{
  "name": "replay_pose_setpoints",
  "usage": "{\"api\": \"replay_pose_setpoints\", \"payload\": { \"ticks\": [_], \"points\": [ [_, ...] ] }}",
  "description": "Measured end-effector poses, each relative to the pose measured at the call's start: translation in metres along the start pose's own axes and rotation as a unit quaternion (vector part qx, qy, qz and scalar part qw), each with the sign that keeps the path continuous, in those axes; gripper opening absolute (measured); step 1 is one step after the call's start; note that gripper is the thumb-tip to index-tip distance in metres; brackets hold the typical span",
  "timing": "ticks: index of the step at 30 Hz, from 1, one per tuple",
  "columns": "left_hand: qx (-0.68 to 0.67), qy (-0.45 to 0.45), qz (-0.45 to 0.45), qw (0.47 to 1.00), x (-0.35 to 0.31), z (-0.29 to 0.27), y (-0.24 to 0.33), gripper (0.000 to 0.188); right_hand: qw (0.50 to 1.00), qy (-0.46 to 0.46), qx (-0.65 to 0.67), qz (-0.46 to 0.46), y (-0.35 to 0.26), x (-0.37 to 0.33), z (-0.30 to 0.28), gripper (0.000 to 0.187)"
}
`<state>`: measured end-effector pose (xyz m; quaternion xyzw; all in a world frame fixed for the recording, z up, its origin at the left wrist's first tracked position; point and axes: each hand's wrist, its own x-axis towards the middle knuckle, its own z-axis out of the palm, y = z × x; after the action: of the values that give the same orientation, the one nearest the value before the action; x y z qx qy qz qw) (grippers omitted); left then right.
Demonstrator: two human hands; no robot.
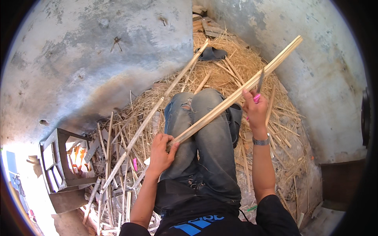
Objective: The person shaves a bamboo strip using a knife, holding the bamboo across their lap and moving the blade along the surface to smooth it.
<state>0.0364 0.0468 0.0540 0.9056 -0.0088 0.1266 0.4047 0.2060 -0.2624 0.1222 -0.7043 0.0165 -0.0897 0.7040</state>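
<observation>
A long pale wooden strip (224, 106) with lengthwise lines slants across my lap, its far end up at the right. My left hand (160, 152) is closed round its near end, above my left thigh. In my right hand (256, 112) is a knife (260, 80) with a pink handle. Its dark, narrow blade crosses the strip well beyond the middle. The fingers of that hand sit right by the strip's underside; whether they also grip it cannot be told.
Straw and shavings (244, 55) cover the floor, with many loose strips (134, 137) on the left. A dark shoe (212, 54) lies ahead. Grey walls (118, 47) close in on both sides. A metal frame box (67, 157) stands at left, a brown board (340, 181) at right.
</observation>
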Motion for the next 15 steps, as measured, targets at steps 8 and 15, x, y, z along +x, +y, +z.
{"api": "replay_pose_setpoints", "payload": {
  "ticks": [8,15],
  "points": [
    [-0.063,-0.079,-0.087,0.991,-0.005,-0.005,0.008,0.031,0.971,-0.003,-0.204,-0.127,0.024,-0.004,-0.014,0.045],
    [-0.095,-0.082,-0.126,0.984,-0.004,-0.003,0.006,0.035,0.896,0.059,-0.38,-0.224,0.006,0.024,-0.016,0.045]
  ]
}}
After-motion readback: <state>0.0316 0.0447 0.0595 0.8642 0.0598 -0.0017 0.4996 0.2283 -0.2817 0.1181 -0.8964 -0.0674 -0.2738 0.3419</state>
